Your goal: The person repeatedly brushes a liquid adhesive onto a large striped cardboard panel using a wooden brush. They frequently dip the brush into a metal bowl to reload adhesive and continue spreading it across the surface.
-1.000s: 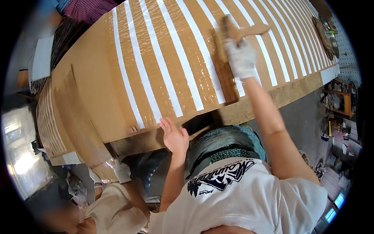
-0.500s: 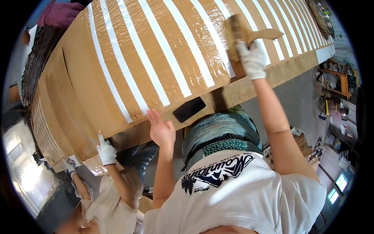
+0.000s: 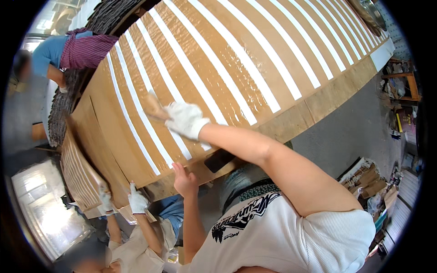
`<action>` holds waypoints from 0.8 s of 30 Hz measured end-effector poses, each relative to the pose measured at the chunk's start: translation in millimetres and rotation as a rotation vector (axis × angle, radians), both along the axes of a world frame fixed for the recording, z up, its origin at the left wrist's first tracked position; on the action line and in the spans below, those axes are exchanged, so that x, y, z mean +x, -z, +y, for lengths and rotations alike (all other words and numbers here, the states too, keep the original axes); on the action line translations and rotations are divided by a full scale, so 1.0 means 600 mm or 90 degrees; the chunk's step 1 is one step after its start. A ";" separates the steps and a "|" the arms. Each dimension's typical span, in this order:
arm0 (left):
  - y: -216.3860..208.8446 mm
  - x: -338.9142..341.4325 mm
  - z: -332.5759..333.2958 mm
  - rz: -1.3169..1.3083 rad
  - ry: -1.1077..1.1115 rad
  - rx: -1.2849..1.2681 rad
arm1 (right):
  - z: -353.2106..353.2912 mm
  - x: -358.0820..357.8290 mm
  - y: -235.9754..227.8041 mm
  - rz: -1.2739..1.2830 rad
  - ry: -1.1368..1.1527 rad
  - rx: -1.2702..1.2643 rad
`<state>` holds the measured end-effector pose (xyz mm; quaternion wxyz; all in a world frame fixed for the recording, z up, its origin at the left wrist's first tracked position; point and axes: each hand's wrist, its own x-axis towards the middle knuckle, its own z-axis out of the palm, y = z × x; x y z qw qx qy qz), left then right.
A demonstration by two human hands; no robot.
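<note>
A large brown sheet (image 3: pixel 200 59) with parallel white stripes covers the table, parts of its surface shining as if wet. My right hand (image 3: pixel 185 120), in a white glove, grips a wooden-handled brush (image 3: pixel 154 107) over the sheet's left-middle part. Motion blurs the brush, and its bristles cannot be made out. My bare left hand (image 3: pixel 185 181) is at the sheet's near edge, fingers stretched out and fingertips by the end of a white stripe. A dark flat phone-like slab (image 3: pixel 218 161) lies on the table's near edge, partly hidden by my right forearm.
At left, a co-worker's gloved hands (image 3: pixel 137 200) hold the near edge of another striped sheet (image 3: pixel 79 170). Another person (image 3: pixel 59 57) bends beside stacked dark ridged material (image 3: pixel 109 18) at far left. A metal bowl (image 3: pixel 372 13) stands far right; cardboard scraps (image 3: pixel 366 182) lie below the table.
My right hand has swept the brush leftward and nearer across the stripes. My left hand stays at the sheet's edge. The view has shifted, bringing the far-left person into sight.
</note>
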<state>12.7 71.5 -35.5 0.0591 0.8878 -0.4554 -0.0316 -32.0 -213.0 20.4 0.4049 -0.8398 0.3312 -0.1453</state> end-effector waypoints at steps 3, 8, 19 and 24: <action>0.005 -0.004 0.002 -0.004 -0.048 -0.004 | -0.133 -0.078 -0.033 0.061 0.087 0.037; -0.016 -0.045 -0.026 0.163 -0.228 -0.044 | -0.359 -0.333 0.000 0.078 0.367 -0.061; 0.004 -0.295 -0.122 0.267 -0.352 -0.498 | -0.463 -0.684 -0.010 0.085 0.489 -0.153; -0.072 -0.411 -0.254 0.258 -0.153 -0.396 | -0.462 -0.754 0.006 0.108 0.528 -0.100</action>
